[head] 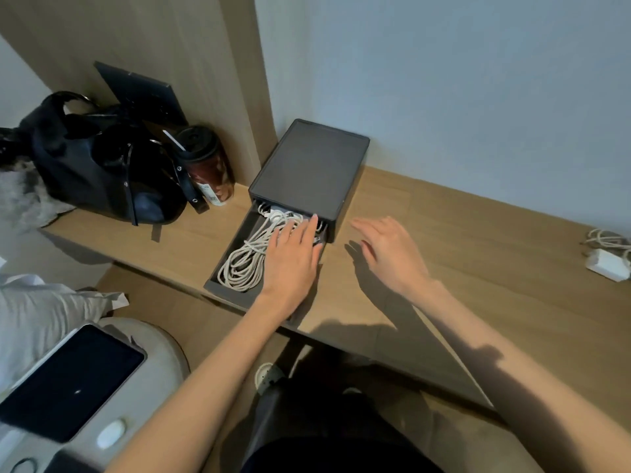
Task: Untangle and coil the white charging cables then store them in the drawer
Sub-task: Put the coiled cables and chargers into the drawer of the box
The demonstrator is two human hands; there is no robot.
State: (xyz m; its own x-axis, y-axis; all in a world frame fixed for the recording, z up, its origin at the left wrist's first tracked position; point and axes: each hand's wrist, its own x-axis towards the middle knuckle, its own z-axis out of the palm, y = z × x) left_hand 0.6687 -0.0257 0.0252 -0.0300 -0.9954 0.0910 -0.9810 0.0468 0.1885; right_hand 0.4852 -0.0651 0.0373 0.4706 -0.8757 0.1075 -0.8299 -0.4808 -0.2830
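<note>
**Q:** Head view. Where are the cables?

**A:** The cables [244,259], one coiled white bundle, lie inside the open drawer [246,223], against its left wall. The drawer is pulled out of the dark case [307,165] toward the person. The case stands on the desk [478,268].

**Q:** State of the hands?

**A:** Left hand [290,257]: palm down, fingers straight, laid on the right part of the coil, fingertips toward the case. It grips nothing. Right hand [389,250]: fingers spread and relaxed, holding nothing, over the desk just right of the drawer. Whether it touches the desk cannot be told.

**Q:** Which relation governs the next move?

**A:** The drawer's long axis runs from near left to far right, into the case, and the coil lies along it. Closing the drawer would probably mean a push along that line from the front edge, which is nearest the left wrist.

**Q:** Is anything not yet stored?

**A:** Yes. A second bundle [607,240] with a white charger [607,266] lies at the desk's right edge, well apart from the drawer. The right hand is nearer to it. On this evidence the task is partly done, and the right hand is the likely one to fetch that bundle before the drawer is closed.
</note>
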